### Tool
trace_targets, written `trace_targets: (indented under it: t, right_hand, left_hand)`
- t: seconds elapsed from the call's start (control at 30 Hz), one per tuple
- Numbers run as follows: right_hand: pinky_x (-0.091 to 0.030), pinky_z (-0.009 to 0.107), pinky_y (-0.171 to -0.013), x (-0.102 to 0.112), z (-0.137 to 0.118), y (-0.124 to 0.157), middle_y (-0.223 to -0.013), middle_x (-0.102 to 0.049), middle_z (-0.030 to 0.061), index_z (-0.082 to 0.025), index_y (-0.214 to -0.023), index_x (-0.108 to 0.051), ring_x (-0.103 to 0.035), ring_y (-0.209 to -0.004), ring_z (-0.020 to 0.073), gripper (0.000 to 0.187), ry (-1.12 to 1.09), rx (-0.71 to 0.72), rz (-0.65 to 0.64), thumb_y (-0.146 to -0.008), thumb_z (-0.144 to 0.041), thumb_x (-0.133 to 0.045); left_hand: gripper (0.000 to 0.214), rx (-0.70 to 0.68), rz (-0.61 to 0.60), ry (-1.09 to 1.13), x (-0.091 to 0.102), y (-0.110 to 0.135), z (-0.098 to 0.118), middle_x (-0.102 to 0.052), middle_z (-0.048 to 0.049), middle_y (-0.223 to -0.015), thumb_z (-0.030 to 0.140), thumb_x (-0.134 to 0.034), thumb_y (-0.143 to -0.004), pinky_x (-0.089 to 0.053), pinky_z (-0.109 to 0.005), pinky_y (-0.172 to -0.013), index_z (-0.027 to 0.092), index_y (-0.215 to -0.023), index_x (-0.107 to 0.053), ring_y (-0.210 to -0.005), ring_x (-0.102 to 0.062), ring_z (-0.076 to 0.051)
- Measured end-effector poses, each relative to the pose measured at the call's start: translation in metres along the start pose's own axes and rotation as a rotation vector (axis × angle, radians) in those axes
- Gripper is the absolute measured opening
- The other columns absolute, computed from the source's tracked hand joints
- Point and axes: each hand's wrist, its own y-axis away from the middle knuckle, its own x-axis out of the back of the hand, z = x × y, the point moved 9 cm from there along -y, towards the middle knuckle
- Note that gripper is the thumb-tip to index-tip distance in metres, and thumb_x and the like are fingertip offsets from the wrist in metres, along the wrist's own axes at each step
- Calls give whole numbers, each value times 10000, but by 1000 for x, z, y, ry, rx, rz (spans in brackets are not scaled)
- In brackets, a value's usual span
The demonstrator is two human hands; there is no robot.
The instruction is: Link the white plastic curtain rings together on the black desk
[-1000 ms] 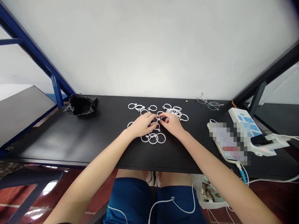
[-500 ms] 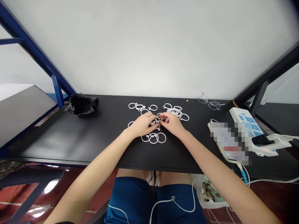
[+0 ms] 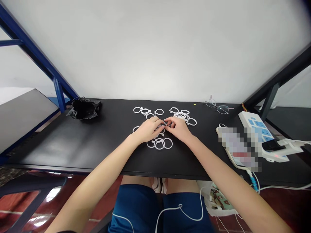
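Observation:
My left hand (image 3: 150,130) and my right hand (image 3: 179,128) meet over the middle of the black table, fingertips nearly touching. The right hand's curled fingers pinch a white curtain ring (image 3: 165,121), partly hidden behind them. The left hand is closed, fingers and thumb bent around white rings at its tips; which one it grips is hard to make out. Several more white curtain rings with small eyelets lie around: a pile (image 3: 182,116) beyond my right hand, a loose row (image 3: 145,111) behind my left, and overlapping rings (image 3: 159,144) nearer to me.
A crumpled black plastic bag (image 3: 85,109) stands open at the back left of the table (image 3: 73,142). Glasses (image 3: 223,109) lie by the wall. On the right are a phone (image 3: 235,149), a white power strip (image 3: 259,127) and cables. Another white cable crosses my lap.
The fingertips have shifted slightly, and the rings between and under them have moved a little to the left. The other rings stay where they were.

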Motion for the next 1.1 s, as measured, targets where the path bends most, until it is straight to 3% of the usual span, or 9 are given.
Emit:
trace_targets:
  t: [0.23,0.57,0.7,0.87,0.97,1.1]
  right_hand:
    - [-483,283,-613,2,-3,-1,-708,-634,10,-170,-856,-678,-561,-562,122,115,27,32,26,-751,-213,-664]
    - [-514,287,-600,8,2,0,-680,-652,12,-167,-803,-662,-600,-559,136,105,-78,-39,110,-705,-158,-624]
    - [-534,295,-582,7,-3,2,-745,-676,39,-173,-843,-658,-650,-628,168,122,-293,-47,150,-750,-250,-644]
    - [-567,310,-630,-7,-11,3,-740,-694,33,-173,-833,-673,-679,-683,177,238,-700,-152,7,-697,-349,-759]
    - [-569,313,-679,-11,-13,4,-764,-712,29,-173,-835,-701,-669,-686,152,279,-872,-250,-68,-652,-356,-809]
    - [-561,306,-701,-14,-10,4,-781,-713,20,-175,-811,-715,-638,-654,116,288,-998,-329,-103,-612,-343,-839]
  left_hand:
    - [325,6,25,-8,3,-1,-1,-618,-95,-976,310,-329,-998,-471,-370,-848,155,-1103,-594,-933,-579,-219]
    - [310,31,88,-20,11,-2,-4,-633,-98,-997,297,-330,-997,-465,-391,-874,155,-1093,-588,-952,-581,-229]
    - [300,49,151,12,17,0,-6,-615,-108,-1055,289,-401,-970,-471,-410,-891,169,-1216,-522,-988,-580,-237]
    - [579,4,248,75,26,2,-3,-523,-144,-1271,208,-528,-879,-456,-427,-969,191,-1419,-320,-1147,-528,-255]
    - [554,-34,262,84,28,2,2,-498,-143,-1318,192,-526,-878,-448,-426,-992,202,-1406,-358,-1198,-502,-254]
    - [420,-63,256,84,26,1,6,-558,-122,-1233,205,-500,-910,-475,-420,-958,217,-1327,-460,-1136,-549,-240]
